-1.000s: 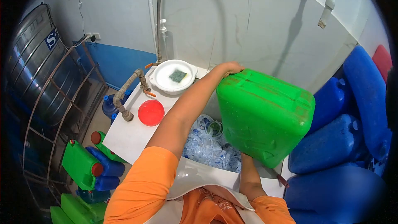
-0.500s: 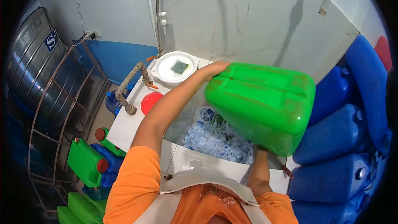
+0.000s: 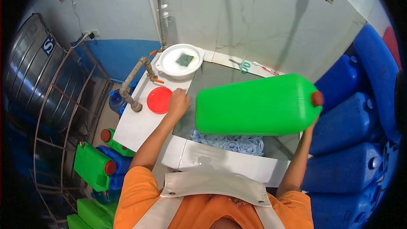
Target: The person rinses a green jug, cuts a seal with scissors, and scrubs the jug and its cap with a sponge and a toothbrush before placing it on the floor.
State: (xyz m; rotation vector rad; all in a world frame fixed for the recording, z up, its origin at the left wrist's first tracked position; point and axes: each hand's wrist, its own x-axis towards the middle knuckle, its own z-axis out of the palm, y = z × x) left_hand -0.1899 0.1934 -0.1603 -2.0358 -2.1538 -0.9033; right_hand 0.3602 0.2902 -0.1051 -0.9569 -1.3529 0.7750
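A green jerry can [image 3: 250,108] with a red cap [image 3: 317,99] is held on its side above the grey sink basin. My right hand [image 3: 315,122] grips it at the capped end; the can hides most of those fingers. Apart from the can, my left hand [image 3: 179,103] is beside a red round dish [image 3: 158,100], its fingers curled in with nothing visible in them. Beneath the can, a heap of clear and bluish plastic pieces [image 3: 231,144] lies in the basin [image 3: 190,121], partly hidden.
A white tub [image 3: 161,68] of suds with a green sponge [image 3: 185,60] stands behind the dish. Scissors [image 3: 244,66] and a red-and-white brush [image 3: 267,68] lie on the back ledge. Blue jerry cans [image 3: 339,167] are stacked at right. A tap pipe [image 3: 127,85] rises at left.
The green jerry can has turned to lie level, its red cap now showing at right. My left hand has let go of it and moved down and left toward the red dish.
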